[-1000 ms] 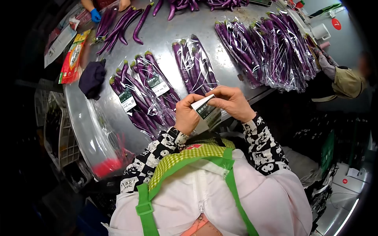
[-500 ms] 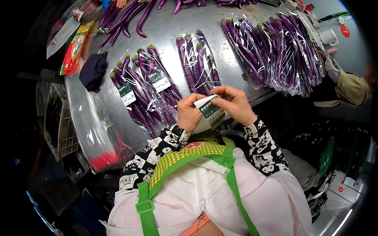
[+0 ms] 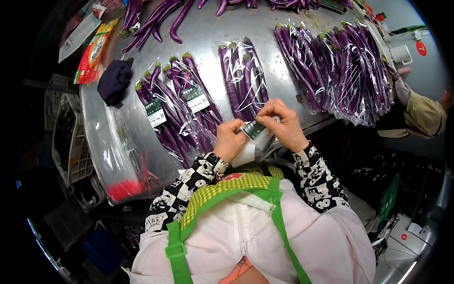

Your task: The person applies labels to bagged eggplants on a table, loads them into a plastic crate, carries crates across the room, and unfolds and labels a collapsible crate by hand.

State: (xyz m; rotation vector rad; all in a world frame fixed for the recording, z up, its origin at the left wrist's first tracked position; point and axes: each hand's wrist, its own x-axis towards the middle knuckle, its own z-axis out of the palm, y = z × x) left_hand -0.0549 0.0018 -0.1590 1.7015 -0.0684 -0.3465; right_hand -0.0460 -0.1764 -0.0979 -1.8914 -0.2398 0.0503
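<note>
Both hands meet over the table's near edge, around a green-and-white printed label (image 3: pixel 254 129) with a pale backing strip (image 3: pixel 246 156) hanging below it. My left hand (image 3: pixel 230 142) is closed on the label's left side. On the other side, my right hand (image 3: pixel 284 125) pinches its upper right edge between thumb and finger. Just beyond them lies a clear bag of eggplants (image 3: pixel 242 80) with no label showing. Two more bags lie to the left, each bearing a label: a nearer-left bag of eggplants (image 3: pixel 163 102) and one beside it (image 3: pixel 201 118).
Several bagged eggplants (image 3: pixel 352 71) are piled at the right of the metal table (image 3: pixel 198 28). Loose eggplants (image 3: pixel 177 23) lie along the back. A dark cloth (image 3: pixel 115 83), a red-and-yellow packet (image 3: pixel 96 52) and clear plastic bags (image 3: pixel 111 146) sit at left. Another person's sleeve (image 3: pixel 423 113) shows at right.
The label has tilted flatter between my hands, and my left hand has dropped slightly. The view has shifted a little; a person's hand at the far left back is out of sight.
</note>
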